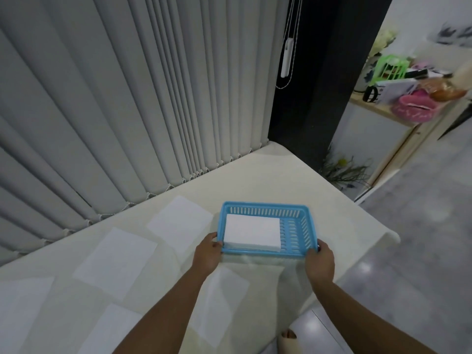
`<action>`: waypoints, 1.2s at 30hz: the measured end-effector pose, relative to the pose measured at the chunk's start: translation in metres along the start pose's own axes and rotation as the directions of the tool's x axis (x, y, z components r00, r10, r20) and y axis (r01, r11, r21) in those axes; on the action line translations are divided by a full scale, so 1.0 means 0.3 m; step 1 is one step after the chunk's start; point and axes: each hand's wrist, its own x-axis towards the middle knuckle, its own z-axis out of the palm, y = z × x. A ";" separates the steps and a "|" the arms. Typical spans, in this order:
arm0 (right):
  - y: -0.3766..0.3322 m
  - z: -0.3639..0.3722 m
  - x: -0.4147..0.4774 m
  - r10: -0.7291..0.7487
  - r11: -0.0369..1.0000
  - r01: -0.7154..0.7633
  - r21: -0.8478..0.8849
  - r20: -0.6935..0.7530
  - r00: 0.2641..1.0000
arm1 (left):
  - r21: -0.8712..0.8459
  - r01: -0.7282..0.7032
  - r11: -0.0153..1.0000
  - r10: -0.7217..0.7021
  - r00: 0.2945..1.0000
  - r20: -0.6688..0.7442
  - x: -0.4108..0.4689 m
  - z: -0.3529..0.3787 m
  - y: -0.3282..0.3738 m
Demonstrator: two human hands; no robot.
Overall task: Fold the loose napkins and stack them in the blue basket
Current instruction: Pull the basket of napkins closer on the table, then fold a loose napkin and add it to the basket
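Hands, left hand and right hand, clamp the blue basket corners (folded napkins sit between them), so tilting probably slides the stack.

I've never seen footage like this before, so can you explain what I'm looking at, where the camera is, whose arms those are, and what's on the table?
There is no machine here. One wide-angle camera sits on a person's head, looking forward and down, so the arms are that person's own. The left hand and right hand grip the near corners of a blue basket. Inside it lies a stack of folded white napkins. The basket sits on a cream table, where unfolded napkins lie flat to the left and below the arms. Grey vertical blinds hang behind.
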 end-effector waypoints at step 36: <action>-0.299 0.584 -0.224 -0.231 -0.420 0.907 -0.021 0.969 -0.085 | 0.392 0.475 0.788 -0.278 0.842 -0.462 -0.241 -0.069 -0.227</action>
